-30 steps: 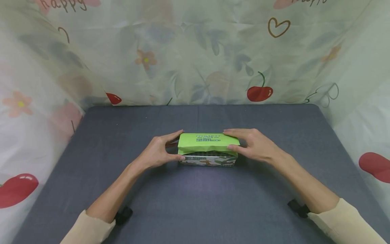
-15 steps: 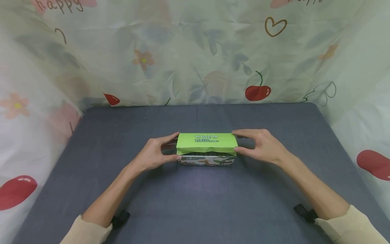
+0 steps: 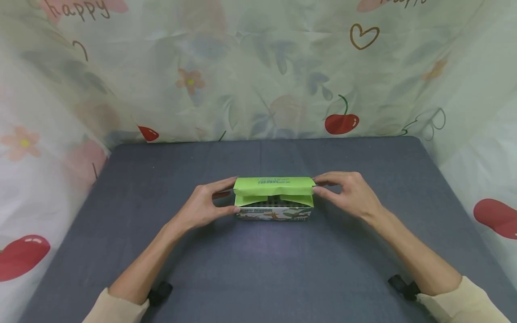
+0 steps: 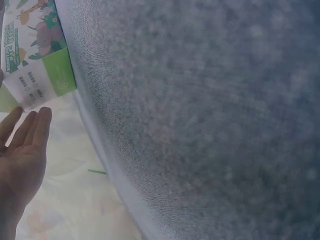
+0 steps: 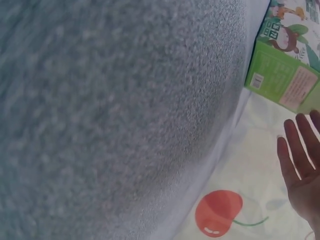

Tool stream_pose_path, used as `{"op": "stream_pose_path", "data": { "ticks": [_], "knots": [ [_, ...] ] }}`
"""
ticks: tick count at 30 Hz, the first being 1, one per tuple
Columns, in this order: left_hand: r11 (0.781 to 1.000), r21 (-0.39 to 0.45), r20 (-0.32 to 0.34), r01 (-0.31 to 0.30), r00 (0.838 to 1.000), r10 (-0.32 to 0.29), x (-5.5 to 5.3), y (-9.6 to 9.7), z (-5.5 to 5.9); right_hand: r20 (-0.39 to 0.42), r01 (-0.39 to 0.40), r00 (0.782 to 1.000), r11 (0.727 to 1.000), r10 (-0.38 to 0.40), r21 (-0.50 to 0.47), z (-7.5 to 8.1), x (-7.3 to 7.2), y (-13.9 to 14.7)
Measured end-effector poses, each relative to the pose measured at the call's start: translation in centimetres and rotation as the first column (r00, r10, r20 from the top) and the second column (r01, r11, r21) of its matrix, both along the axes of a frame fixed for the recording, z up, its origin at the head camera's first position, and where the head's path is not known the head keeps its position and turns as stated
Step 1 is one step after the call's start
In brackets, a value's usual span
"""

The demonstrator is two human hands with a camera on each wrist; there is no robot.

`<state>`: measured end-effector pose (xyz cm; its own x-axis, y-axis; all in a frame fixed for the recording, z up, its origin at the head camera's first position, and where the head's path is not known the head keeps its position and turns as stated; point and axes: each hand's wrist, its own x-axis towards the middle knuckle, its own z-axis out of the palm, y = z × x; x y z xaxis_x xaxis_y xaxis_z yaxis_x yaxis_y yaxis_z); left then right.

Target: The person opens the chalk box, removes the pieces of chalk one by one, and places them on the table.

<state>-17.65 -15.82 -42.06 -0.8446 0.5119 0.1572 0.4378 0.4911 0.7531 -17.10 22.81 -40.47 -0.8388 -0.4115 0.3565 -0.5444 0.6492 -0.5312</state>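
Note:
On the table lies a small carton box (image 3: pixel 273 214) with a white front printed with animals. Its bright green lid (image 3: pixel 273 185) is partly raised at the front, above green inner flaps (image 3: pixel 297 199). Dark, dotted contents (image 3: pixel 273 202) show in the gap; their kind is unclear. My left hand (image 3: pixel 206 202) holds the box's left end, thumb at the front corner and fingertips toward the back. At the right end, my right hand (image 3: pixel 350 193) has thumb and forefinger at the lid's edge. In the right wrist view its other fingers (image 5: pixel 298 146) extend, apart from the box.
The box stands on a dark grey cloth-covered table (image 3: pixel 258 269). A patterned curtain (image 3: pixel 242 67) with cherries and flowers hangs behind it and along both sides. Black straps (image 3: pixel 160 292) sit at the wrists below beige sleeves.
The lid's front edge has risen, uncovering the inner flaps and more of the dark contents. My right hand has shifted right from the lid's top to its right edge; my left stays.

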Motion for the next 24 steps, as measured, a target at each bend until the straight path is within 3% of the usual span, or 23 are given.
{"op": "stream_pose_path", "data": {
  "ticks": [11,19,24],
  "knots": [
    [1.0,0.006,0.008,0.01,1.0,-0.01,-0.3,0.2,-0.5,0.022,-0.027,0.999,0.995,0.03,-0.094,-0.7,-0.2,-0.1],
    [1.0,0.015,0.029,0.008,1.0,-0.009,-0.5,0.5,-0.6,0.072,-0.016,0.997,0.994,0.024,-0.111,-1.0,-0.4,-0.2],
    [1.0,0.014,0.029,0.018,0.999,-0.019,-0.7,0.4,-0.4,0.075,-0.051,0.995,0.994,0.059,-0.099,-1.1,-0.6,-0.4]
  ]
}}
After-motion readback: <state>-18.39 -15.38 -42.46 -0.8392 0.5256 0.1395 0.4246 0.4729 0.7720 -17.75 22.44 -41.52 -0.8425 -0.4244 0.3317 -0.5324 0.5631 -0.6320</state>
